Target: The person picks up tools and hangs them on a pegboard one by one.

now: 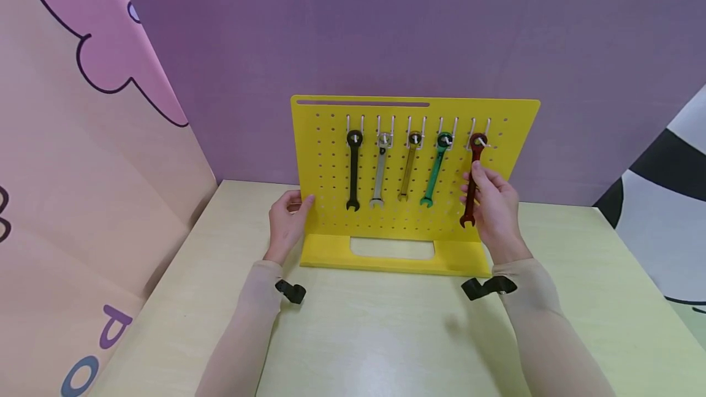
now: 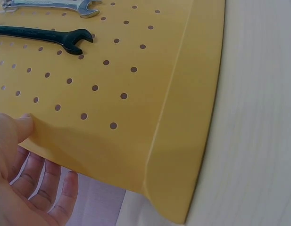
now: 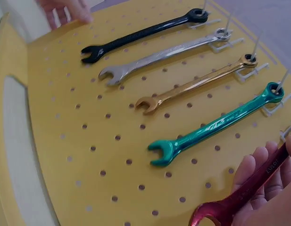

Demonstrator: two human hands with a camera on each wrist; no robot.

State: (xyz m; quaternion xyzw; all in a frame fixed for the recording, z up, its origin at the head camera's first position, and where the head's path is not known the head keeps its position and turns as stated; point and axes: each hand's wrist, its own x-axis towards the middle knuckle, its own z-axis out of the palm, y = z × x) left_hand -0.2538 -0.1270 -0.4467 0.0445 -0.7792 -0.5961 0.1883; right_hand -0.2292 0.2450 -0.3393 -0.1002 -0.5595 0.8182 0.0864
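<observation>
A yellow pegboard [image 1: 331,219] stands upright on the table. My left hand [image 1: 289,220] grips its left edge, thumb on the front and fingers behind, as the left wrist view shows. My right hand [image 1: 496,207] holds a red combination wrench [image 1: 470,198] by its shaft, between thumb and fingers. The wrench's ring end is at the rightmost hook [image 1: 483,142]; its open end points down. Left of it hang a green wrench [image 3: 220,123], a gold wrench [image 3: 202,84], a silver wrench [image 3: 169,55] and a black wrench [image 3: 145,34], each by its ring end.
The board's base has a cut-out slot at the front. Pale table top [image 1: 353,336] lies before and beside it. A purple backdrop [image 1: 413,35] rises behind, and a patterned pink panel [image 1: 110,158] borders the left side. Black straps [image 1: 488,287] sit on both wrists.
</observation>
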